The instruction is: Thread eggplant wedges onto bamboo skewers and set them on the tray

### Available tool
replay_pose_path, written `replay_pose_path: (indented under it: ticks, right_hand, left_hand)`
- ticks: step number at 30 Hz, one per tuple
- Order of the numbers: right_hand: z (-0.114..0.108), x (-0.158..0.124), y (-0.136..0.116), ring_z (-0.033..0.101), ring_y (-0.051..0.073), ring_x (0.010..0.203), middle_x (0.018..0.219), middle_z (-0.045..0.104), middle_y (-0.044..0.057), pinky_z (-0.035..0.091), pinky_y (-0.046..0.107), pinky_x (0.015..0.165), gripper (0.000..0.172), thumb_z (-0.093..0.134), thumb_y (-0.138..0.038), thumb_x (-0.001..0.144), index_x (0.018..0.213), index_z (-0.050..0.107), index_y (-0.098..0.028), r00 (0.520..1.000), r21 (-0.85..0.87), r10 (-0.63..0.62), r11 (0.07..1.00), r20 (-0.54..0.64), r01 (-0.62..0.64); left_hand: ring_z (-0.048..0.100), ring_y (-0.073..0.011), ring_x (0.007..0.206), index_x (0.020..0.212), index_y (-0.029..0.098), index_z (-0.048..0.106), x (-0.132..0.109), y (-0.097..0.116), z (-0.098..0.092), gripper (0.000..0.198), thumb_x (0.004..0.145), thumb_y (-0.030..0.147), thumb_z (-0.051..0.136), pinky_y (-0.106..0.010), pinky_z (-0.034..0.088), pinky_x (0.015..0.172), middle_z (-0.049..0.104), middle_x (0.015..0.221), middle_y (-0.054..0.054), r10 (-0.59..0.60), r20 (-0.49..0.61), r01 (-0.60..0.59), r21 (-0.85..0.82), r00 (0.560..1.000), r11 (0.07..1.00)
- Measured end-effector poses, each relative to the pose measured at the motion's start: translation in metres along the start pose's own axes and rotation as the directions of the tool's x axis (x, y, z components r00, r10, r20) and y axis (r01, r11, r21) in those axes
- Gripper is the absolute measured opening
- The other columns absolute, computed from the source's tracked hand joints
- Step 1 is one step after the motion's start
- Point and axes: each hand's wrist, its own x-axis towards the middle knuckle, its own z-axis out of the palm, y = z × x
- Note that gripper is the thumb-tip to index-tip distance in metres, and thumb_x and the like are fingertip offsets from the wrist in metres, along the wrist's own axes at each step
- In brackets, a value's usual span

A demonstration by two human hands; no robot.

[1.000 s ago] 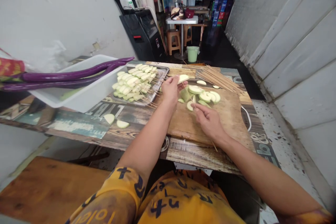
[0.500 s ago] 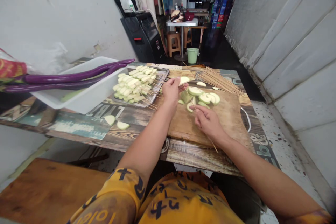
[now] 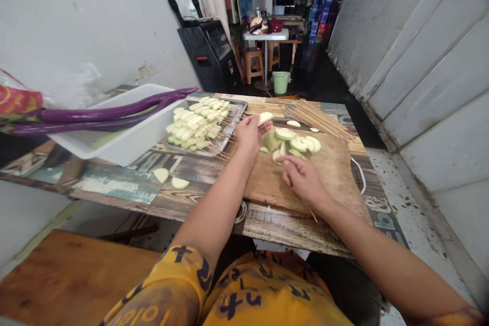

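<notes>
With our left hand (image 3: 249,133), we pinch a pale, creamy vegetable slice (image 3: 265,118) near the far left corner of the wooden cutting board (image 3: 324,178). With our right hand (image 3: 303,175), we pinch a long, thin, tan skewer (image 3: 274,141) that slants up toward the slice.

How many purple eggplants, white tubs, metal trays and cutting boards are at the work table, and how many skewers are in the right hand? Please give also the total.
Purple eggplants: 2
White tub: 1
Metal tray: 1
Cutting board: 1
Skewer in the right hand: 1
Total: 6
</notes>
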Motion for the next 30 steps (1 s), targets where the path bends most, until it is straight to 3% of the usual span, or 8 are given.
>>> replay_pose_path:
  ticks: [17, 24, 27, 30]
  right_hand:
    - [0.001, 0.003, 0.008, 0.025, 0.005, 0.033, 0.043, 0.039, -0.009, 0.021, 0.019, 0.035, 0.029, 0.045, -0.036, 0.082, 0.093, 0.059, -0.013, 0.999, 0.160, 0.038, 0.987, -0.010, -0.036]
    - [0.001, 0.003, 0.004, 0.025, 0.005, 0.032, 0.043, 0.039, -0.008, 0.019, 0.019, 0.033, 0.027, 0.050, -0.039, 0.080, 0.086, 0.060, -0.015, 0.997, 0.202, 0.066, 0.978, -0.036, -0.058]
    - [-0.001, 0.005, 0.004, 0.030, 0.005, 0.034, 0.047, 0.046, -0.006, 0.023, 0.020, 0.035, 0.026, 0.053, -0.039, 0.079, 0.081, 0.062, -0.015, 0.993, 0.154, 0.064, 0.987, -0.102, -0.048]
    - [-0.006, 0.008, 0.008, 0.040, 0.008, 0.040, 0.050, 0.051, -0.003, 0.032, 0.021, 0.041, 0.024, 0.053, -0.036, 0.079, 0.076, 0.064, -0.015, 0.983, -0.007, -0.022, 1.000, -0.181, 0.021]
  left_hand:
    - [0.064, -0.0136, 0.058, 0.077, 0.013, 0.058, -0.003, -0.005, 0.003, 0.011, 0.075, 0.024, 0.056, -0.029, 0.051, 0.065, 0.066, 0.068, -0.004, 0.044, 0.086, -0.050, 0.070, 0.995, 0.996]
    - [0.064, -0.0126, 0.061, 0.078, 0.014, 0.058, -0.009, -0.005, 0.005, 0.012, 0.074, 0.025, 0.060, -0.027, 0.050, 0.068, 0.065, 0.067, -0.002, -0.007, 0.107, 0.002, 0.049, 0.994, 0.999]
    - [0.065, -0.0133, 0.063, 0.077, 0.014, 0.058, -0.011, -0.007, 0.007, 0.011, 0.074, 0.025, 0.060, -0.028, 0.050, 0.069, 0.066, 0.069, -0.002, -0.011, 0.130, 0.004, 0.051, 0.991, 0.999]
    - [0.065, -0.0140, 0.064, 0.077, 0.014, 0.058, -0.013, -0.008, 0.008, 0.012, 0.074, 0.025, 0.060, -0.028, 0.050, 0.069, 0.066, 0.070, -0.003, -0.010, 0.147, 0.003, 0.047, 0.989, 0.999]
